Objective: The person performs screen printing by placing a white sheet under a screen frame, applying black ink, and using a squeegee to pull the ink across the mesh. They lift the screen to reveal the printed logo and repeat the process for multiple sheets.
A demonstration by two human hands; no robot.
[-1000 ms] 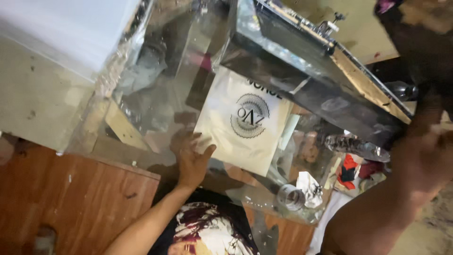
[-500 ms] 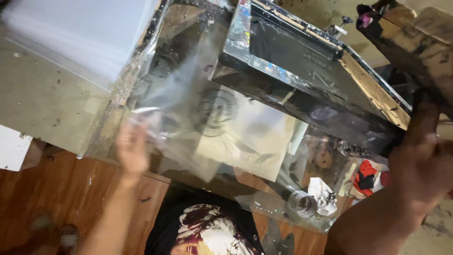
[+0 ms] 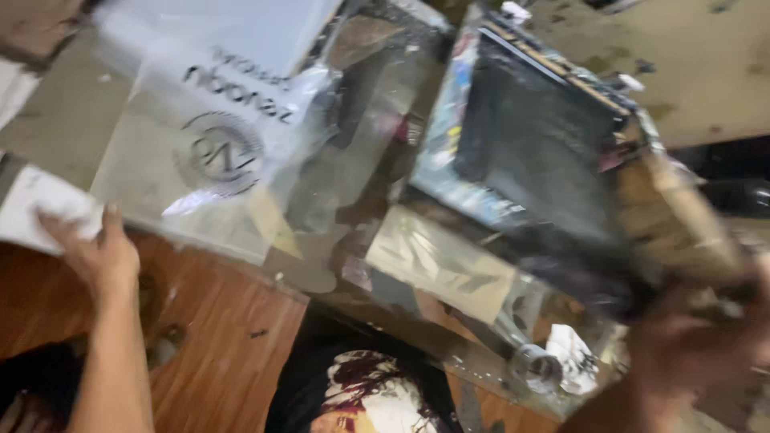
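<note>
Printed clear film [image 3: 212, 152], bearing a round dark emblem, is laid flat on the glass table [image 3: 337, 184], left of the screen frame [image 3: 545, 152]. Nearest it, further left, the left hand [image 3: 92, 248] is seen with fingers closed on the edge of a white sheet [image 3: 36, 208] at the table's near-left edge. For a clean lay, the film is best kept smoothed and square, free of creases, and the white sheet slid rather than lifted so nothing beneath is dragged. Right of the film, the screen frame is tilted up off the glass, with a pale sheet [image 3: 441, 269] lying under its near edge. Far right, the right hand [image 3: 698, 345] is blurred; it seems set against the frame's wooden edge, though its grip cannot be told. Counted: one film, one frame, one white sheet, one pale sheet, two hands.
</note>
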